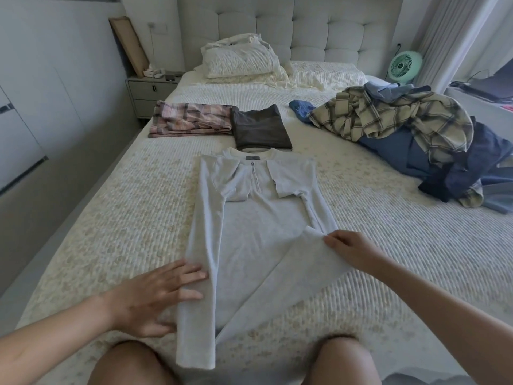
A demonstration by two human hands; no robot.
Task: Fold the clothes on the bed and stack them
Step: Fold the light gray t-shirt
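Here the pale grey top [258,218] lies flat on the bed [388,245], the left hand [155,295] spread flat on its folded sleeve, the right hand [347,251] pinching the other side's edge. That pinch looks light, so the fold could slip or crease. Two folded garments [222,120] sit just beyond the collar, and the unfolded heap [410,134] crowds the right.

bedside clutter [155,72] too small to tell.

Two bare forearms, no sleeves, rings or watch; bare knees below.
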